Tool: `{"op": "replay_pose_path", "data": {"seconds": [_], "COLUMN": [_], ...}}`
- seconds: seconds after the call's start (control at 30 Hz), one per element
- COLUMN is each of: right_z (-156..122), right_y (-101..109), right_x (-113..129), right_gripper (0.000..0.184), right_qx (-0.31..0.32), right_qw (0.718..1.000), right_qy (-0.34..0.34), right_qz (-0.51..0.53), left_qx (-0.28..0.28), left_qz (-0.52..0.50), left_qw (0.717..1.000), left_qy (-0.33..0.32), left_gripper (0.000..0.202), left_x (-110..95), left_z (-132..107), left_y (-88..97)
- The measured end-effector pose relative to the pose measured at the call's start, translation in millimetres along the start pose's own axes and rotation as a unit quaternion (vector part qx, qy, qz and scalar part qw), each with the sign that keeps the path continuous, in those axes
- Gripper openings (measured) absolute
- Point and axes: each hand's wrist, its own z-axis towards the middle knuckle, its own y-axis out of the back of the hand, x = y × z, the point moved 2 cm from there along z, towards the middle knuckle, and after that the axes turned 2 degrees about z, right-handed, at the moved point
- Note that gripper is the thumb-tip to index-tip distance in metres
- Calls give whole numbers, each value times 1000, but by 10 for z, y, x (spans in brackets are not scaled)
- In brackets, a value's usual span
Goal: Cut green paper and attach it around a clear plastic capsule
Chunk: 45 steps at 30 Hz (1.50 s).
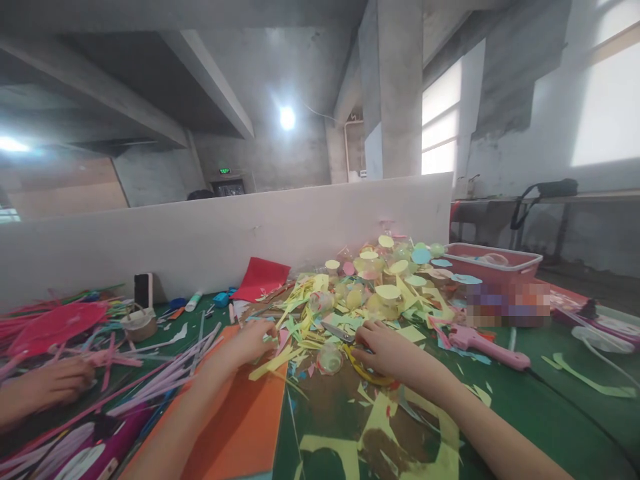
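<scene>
My right hand (381, 348) is over a pair of scissors (341, 332), its bent fingers closed on them near the pivot. The metal blades point up and left, and the yellow handles show beneath the palm. My left hand (256, 339) holds nothing I can see; its fingers are apart and slightly bent at the edge of the paper scraps, near a pink scrap (283, 339). Between the hands lie yellow paper strips (273, 365) and a small clear plastic dome (330, 359). An orange sheet (240, 420) extends under my left forearm.
Another person's hand (55, 387) rests at left among pink strips. Behind my hands are piled clear domes with paper discs (388, 292). A pink glue gun (490, 348) with a cord lies at right, before a pink basket (500, 263). A white partition (225, 227) closes the back.
</scene>
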Motion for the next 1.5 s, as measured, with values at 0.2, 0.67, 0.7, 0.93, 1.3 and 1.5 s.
{"op": "replay_pose_path", "data": {"seconds": [0.2, 0.67, 0.7, 0.93, 1.3, 1.5], "right_z": [-2, -11, -4, -4, 10, -3], "right_y": [15, 51, 47, 57, 91, 122], "right_x": [1, 40, 37, 41, 68, 121], "right_gripper": [32, 29, 29, 42, 40, 32], "right_qx": [2, -5, -12, -63, -126, -144], "right_qw": [1000, 1000, 1000, 995, 985, 980], "right_qy": [2, 1, 3, 13, 80, 124], "right_qz": [1, 8, 15, 77, 85, 65], "left_qx": [55, -139, -177, -295, -213, -173], "left_qz": [63, 96, 52, -269, -578, -655], "left_qw": [996, 985, 982, 915, 781, 728], "left_qy": [28, -20, -24, 49, 103, 104], "left_gripper": [17, 23, 22, 25, 38, 43], "left_x": [3, -466, -494, -608, -878, -955], "left_z": [-10, 17, 21, 41, 69, 71], "left_y": [-1, 151, 164, 170, 5, -47]}}
